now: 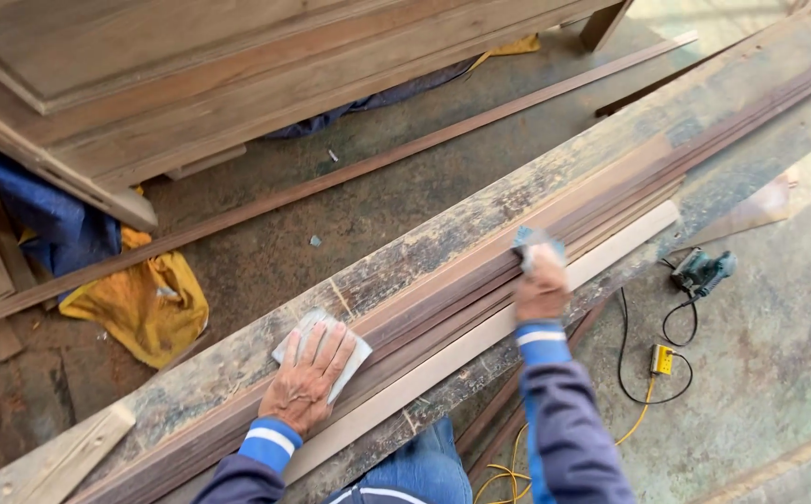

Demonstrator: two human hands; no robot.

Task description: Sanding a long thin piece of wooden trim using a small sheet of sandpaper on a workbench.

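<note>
Blue jeans (424, 467) at bottom edge, w/ both dark sleeves w/ blue-and-white cuffs reaching fwd over a long weathered plank (237, 359) that runs diagonally from bottom left to top right.

Left hand (305, 378) lies flat, palm down, fingers spread wide, pressing on a pale folded sheet of sandpaper (354, 359) that sits on the plank just beside the stacked wood strips (443, 294). Nothing gripped; hand just rests on top of the sheet.

Right hand (541, 285) is farther up the strips, fingers curled shut round a small blue-grey sanding piece (529, 238), blurred so can't tell exactly what it is. It's pressed onto the dark strips.

Strips: several thin dark brown ones lying side by side along the plank, plus one lighter, wider batten (480, 345) on the near edge, touching the dark ones.

Right of plank, on greenish concrete floor (769, 373): teal power tool (704, 271) w/ black cord, small yellow plug box (661, 359) w/ yellow cable trailing toward the bottom.

Left of plank, on the ground: crumpled yellow cloth (144, 303), blue tarp (41, 219), one long thin brown strip (331, 182) lying parallel to plank, well apart from it. Big wooden panelled piece (191, 84) fills the top left.
</note>
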